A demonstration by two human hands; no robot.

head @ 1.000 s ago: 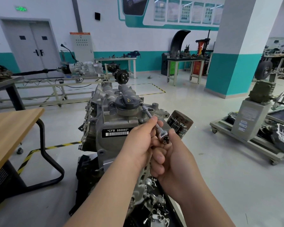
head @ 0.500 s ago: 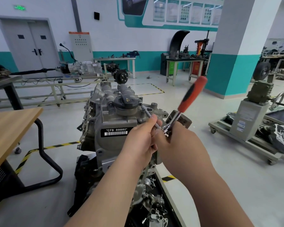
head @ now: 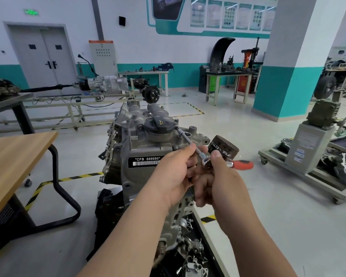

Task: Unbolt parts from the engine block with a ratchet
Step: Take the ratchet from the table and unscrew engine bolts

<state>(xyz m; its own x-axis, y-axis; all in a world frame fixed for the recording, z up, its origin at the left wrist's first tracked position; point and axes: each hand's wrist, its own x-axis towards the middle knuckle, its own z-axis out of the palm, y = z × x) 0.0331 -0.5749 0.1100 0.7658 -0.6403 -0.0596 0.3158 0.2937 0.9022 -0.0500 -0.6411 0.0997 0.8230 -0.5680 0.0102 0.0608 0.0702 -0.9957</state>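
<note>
Our left hand (head: 174,172) pinches slim steel extension bar (head: 185,137); right hand (head: 218,182) grasps orange-handled chrome ratchet (head: 240,164) at head. Just beyond left knuckles: grey cast-metal engine block (head: 132,156). We should steady bar square on bolt, swing handle in short arcs.

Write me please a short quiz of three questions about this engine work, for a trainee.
1. True or false: the orange handle of the ratchet points toward the person's right.
2. Choose one. The left hand: A) pinches the extension bar; B) is open and touches nothing; C) grips the orange handle.
3. Fill in: the label on the engine block reads "*CFB ______*".
Key: 1 true; 2 A; 3 666660.
</note>
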